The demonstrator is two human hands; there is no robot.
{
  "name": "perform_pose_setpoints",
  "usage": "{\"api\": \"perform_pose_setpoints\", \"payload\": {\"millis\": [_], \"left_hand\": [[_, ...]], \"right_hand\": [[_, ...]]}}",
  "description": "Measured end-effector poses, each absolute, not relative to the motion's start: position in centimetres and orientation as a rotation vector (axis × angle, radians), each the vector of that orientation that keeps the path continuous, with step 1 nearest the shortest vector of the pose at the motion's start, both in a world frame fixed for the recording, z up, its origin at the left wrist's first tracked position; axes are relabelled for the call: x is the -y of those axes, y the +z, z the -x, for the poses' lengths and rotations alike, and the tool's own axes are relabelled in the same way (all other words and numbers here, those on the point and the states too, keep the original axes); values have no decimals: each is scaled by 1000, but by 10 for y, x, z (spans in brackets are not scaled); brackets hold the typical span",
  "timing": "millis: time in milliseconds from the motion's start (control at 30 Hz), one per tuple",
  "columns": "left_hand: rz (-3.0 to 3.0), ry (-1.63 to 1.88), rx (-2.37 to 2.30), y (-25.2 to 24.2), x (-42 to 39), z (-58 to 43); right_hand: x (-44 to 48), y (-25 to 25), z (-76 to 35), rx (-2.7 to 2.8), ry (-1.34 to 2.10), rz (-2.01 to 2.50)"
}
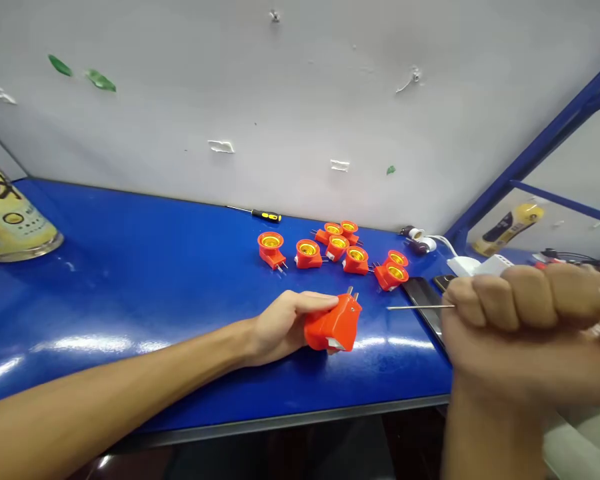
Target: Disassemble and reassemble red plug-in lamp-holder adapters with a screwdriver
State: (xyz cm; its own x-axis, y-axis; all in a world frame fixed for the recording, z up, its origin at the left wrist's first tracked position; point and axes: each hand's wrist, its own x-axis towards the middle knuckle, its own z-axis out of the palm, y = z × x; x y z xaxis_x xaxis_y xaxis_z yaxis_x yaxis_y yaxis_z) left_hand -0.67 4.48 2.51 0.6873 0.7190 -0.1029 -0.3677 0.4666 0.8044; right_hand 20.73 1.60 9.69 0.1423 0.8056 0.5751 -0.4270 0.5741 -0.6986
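Observation:
My left hand (285,327) is closed around a red plug-in lamp socket (333,325) above the front of the blue table (130,280). Two metal prongs on that socket point up and away, and a small white part shows on its lower side. On the right, my right hand (525,307) makes a fist round a screwdriver (420,307). Its thin metal shaft points left toward the red socket, with a gap between them; the handle is hidden in my fingers. Behind my left hand, several red sockets with gold-coloured threaded insides (308,249) lie on the table.
A black and yellow screwdriver (267,215) lies by the wall. At the far left stands a yellow can (15,220). Dark phones (423,297), a white adapter (464,266) and white-and-dark plugs (420,245) are at the right, near a blue metal frame (525,157).

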Motion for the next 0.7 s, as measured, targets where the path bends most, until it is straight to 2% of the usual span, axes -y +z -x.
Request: {"api": "perform_pose_setpoints", "payload": {"millis": [200,500,600,700], "left_hand": [[-869,665,-482,25,-45,7],[-850,686,-527,25,-46,7],[-844,706,-541,24,-48,7],[-830,721,-575,25,-47,6]], "right_hand": [[-15,94,-175,1207,1048,235],[-16,83,-175,1286,962,369],[-17,74,-183,1358,731,517],[-16,65,-192,1444,281,690]]}}
